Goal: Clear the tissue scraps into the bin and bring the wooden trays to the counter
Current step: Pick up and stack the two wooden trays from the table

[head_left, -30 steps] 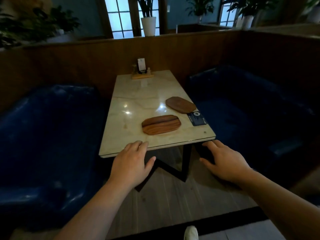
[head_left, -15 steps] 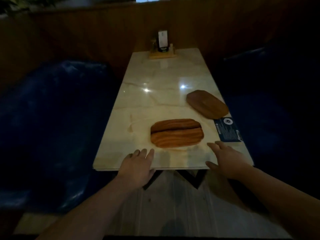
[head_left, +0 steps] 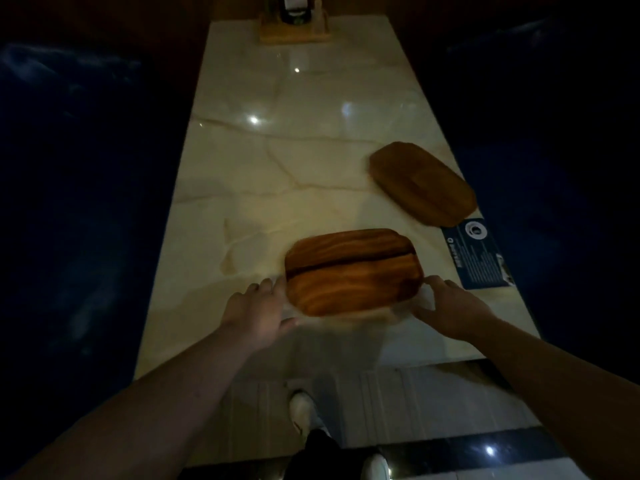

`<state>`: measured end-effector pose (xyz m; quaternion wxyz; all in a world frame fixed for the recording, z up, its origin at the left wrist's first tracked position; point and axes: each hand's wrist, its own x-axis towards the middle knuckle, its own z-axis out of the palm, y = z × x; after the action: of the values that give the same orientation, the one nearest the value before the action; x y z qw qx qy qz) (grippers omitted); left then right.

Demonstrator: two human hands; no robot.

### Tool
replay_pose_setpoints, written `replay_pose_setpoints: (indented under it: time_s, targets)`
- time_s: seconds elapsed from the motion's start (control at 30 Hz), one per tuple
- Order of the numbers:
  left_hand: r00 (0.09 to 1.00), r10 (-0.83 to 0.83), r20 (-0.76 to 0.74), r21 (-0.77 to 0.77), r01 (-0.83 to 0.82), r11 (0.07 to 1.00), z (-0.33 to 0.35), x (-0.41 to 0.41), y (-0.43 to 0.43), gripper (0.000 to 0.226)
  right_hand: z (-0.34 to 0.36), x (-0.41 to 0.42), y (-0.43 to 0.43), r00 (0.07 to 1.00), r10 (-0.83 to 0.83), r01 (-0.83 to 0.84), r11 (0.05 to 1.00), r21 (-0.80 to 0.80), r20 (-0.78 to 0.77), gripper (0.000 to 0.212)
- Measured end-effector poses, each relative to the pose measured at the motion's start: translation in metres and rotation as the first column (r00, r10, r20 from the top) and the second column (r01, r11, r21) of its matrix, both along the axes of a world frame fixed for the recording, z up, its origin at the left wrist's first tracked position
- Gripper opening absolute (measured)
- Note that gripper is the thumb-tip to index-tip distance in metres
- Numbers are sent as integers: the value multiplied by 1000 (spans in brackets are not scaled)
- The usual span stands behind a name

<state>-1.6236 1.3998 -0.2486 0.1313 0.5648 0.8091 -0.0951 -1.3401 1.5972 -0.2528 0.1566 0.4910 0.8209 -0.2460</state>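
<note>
Fingers [head_left: 268,285] of left hand [head_left: 254,315] loosely spread, tips at left end of near tray [head_left: 353,271], touching or just short of it; blur hides which. Right hand [head_left: 450,306] likewise half open at right end, fingers reaching toward tray's corner, something pale under them, possibly a tissue scrap [head_left: 426,299], too smeared to tell. No closed grip on either side; both hands flank tray, nothing lifted.

Near tray flat on table [head_left: 277,188], close to front edge, long side across. Far tray [head_left: 422,183] flat too, angled, by right edge, well apart from both hands, its near end just beside blue card [head_left: 479,258]. Holder [head_left: 294,26] at far end of table. No bin or counter in view.

Step in hand, by judgement: taking up near tray with both hands, start of tray-carrying part. Apart from that pale patch, no scraps plainly visible on table, so clearing looks mostly done, though dim light leaves doubt.

Next move calls for: curling fingers under both ends, lifting level, then either stacking onto far tray or freeing one hand to fetch it. Low rim and smooth stone suggest sliding tray toward edge for easier purchase. Worth checking pale patch under right hand before carrying off.
</note>
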Motion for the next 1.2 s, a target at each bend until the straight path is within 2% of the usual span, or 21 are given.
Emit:
replay_pose_setpoints:
  time_s: [0.13, 0.23, 0.37, 0.47, 0.53, 0.67, 0.8, 0.87, 1.03, 1.1, 1.2]
  targets:
    - [999, -38, 29, 4, 38, 999, -18, -29, 23, 92, -21, -14, 18, 973, -225, 220, 972, -85, -52, 73]
    - [996, -87, 31, 19, 86, 996, -28, -39, 33, 95, -28, -26, 26, 911, -390, 371, 917, -143, -137, 76]
    - [989, -14, 145, 86, 2, 996, -39, -44, 48, 93, -39, -36, 36, 838, -517, 472, 848, -241, -177, 66]
    - [950, 94, 298, 72, -121, 990, -46, -41, 61, 90, -47, -38, 41, 835, -524, 477, 841, -255, -168, 60]
    - [876, 206, 436, 31, -243, 970, -47, -38, 72, 84, -49, -38, 45, 816, -555, 506, 821, -263, -162, 61]
    - [770, 326, 548, 36, -411, 911, -47, -36, 83, 70, -50, -40, 55, 814, -563, 513, 812, -278, -142, 59]
    - [581, 409, 704, 20, -592, 806, -40, -36, 94, 65, -46, -42, 73, 806, -560, 491, 813, -314, -190, 56]
    - [580, 408, 705, 59, -621, 781, -33, -37, 103, 64, -44, -43, 84, 799, -552, 469, 820, -328, -239, 56]
    - [666, 363, 651, 209, -618, 758, -13, -37, 132, 53, -38, -43, 118, 792, -519, 386, 834, -395, -322, 59]
    - [630, 406, 662, 215, -678, 703, -5, -33, 148, 49, -32, -40, 132, 770, -517, 346, 831, -436, -374, 59]
    - [531, 484, 696, 157, -770, 618, -3, -30, 177, 39, -26, -29, 154, 746, -501, 274, 831, -484, -439, 62]
